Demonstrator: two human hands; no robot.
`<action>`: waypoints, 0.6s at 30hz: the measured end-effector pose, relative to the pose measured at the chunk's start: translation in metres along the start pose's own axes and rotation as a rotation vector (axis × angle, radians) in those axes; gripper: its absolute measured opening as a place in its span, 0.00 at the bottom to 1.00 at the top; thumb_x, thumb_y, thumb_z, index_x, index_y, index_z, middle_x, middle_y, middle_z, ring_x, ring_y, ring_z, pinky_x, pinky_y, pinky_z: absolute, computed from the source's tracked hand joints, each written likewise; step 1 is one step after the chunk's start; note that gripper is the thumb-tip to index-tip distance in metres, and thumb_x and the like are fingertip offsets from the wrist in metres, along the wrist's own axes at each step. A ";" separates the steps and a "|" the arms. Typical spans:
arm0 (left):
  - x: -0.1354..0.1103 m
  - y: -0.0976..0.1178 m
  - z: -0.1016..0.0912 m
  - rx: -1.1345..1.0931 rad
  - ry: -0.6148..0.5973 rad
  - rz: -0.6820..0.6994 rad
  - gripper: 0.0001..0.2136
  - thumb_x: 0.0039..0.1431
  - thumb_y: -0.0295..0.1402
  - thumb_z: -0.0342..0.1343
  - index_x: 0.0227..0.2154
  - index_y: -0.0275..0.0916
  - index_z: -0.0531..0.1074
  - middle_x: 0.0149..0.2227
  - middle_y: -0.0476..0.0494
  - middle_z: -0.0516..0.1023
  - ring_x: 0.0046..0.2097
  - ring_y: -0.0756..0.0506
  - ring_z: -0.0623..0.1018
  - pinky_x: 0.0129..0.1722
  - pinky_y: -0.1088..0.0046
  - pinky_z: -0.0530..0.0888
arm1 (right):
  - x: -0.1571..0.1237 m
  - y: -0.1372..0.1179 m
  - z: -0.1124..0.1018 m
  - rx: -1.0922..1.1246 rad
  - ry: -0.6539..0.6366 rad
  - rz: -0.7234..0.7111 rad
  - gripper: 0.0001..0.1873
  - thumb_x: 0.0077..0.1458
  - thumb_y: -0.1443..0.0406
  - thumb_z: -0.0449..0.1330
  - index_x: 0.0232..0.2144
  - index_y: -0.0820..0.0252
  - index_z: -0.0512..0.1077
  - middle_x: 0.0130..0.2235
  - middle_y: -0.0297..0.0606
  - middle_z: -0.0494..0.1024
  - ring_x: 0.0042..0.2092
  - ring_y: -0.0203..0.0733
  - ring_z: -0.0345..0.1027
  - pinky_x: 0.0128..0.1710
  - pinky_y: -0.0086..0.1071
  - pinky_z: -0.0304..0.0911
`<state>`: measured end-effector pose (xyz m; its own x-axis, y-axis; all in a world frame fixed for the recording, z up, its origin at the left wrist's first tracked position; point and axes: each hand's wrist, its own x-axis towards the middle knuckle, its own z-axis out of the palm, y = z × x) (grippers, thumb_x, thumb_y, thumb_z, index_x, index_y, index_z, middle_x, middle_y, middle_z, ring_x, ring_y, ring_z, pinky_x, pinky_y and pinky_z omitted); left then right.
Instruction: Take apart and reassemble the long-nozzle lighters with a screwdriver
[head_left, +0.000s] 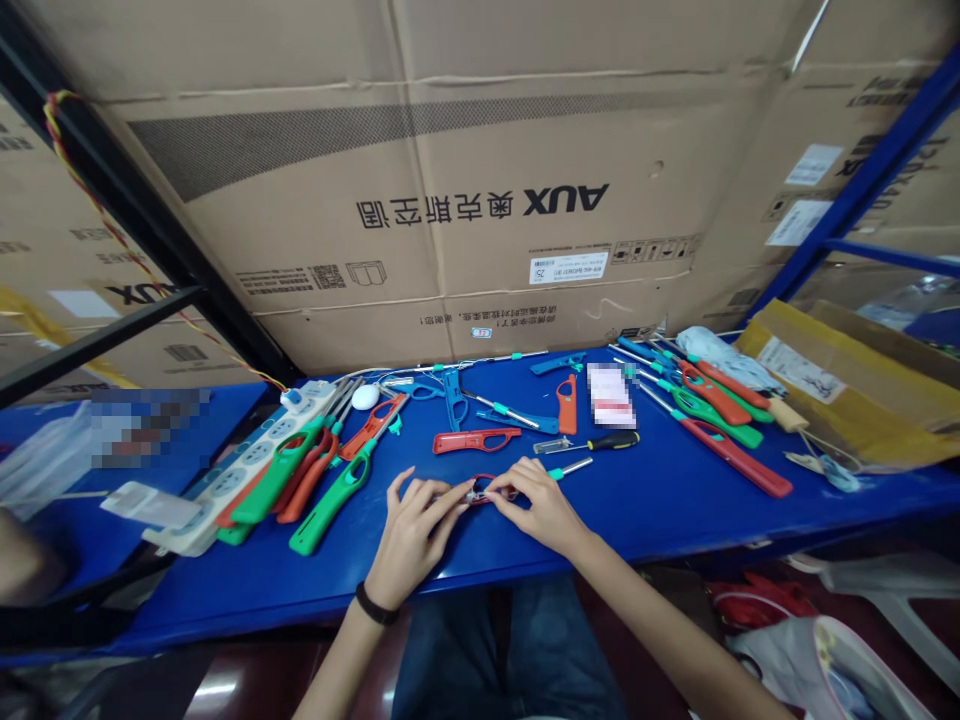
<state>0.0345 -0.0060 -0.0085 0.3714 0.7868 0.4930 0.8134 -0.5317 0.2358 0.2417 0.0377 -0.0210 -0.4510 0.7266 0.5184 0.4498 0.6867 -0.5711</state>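
Observation:
Near the table's front edge, both hands meet over a red stick lighter (484, 484). Its trigger opening and some small inner parts show between the fingers, and a teal-collared metal tube (574, 468) sticks out to the right. My left hand (417, 520) has its fingers closed on the lighter's left side. My right hand (537, 503) makes a pinch at the trigger opening, and its fingertips hide what they hold. Just behind lie a red lighter shell half (474, 440), a screwdriver (613, 440) with a black and yellow handle, and an orange shell half (567, 405).
A white power strip (247, 465) bears several green and orange lighters on the left. Several assembled lighters (720, 440) lie at the right beside a yellow carton (847, 385). Blue shell parts (454, 398) lie at the back, before a large cardboard box (480, 290).

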 end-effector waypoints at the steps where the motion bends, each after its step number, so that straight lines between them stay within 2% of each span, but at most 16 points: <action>1: 0.000 0.000 0.000 -0.001 -0.003 0.002 0.15 0.65 0.32 0.49 0.53 0.50 0.68 0.36 0.48 0.76 0.39 0.47 0.75 0.58 0.56 0.56 | 0.000 0.000 0.000 0.001 -0.002 -0.001 0.08 0.60 0.62 0.56 0.30 0.57 0.72 0.26 0.33 0.71 0.31 0.38 0.63 0.36 0.33 0.57; 18: 0.000 -0.002 0.002 0.006 0.013 0.007 0.15 0.65 0.32 0.49 0.52 0.49 0.68 0.36 0.49 0.75 0.39 0.48 0.74 0.57 0.57 0.55 | -0.001 -0.001 -0.001 0.017 -0.005 0.011 0.08 0.61 0.63 0.55 0.31 0.57 0.72 0.26 0.33 0.70 0.32 0.39 0.63 0.37 0.33 0.57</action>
<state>0.0339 -0.0049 -0.0104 0.3709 0.7791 0.5055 0.8136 -0.5350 0.2276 0.2422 0.0367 -0.0204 -0.4502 0.7338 0.5087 0.4419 0.6782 -0.5872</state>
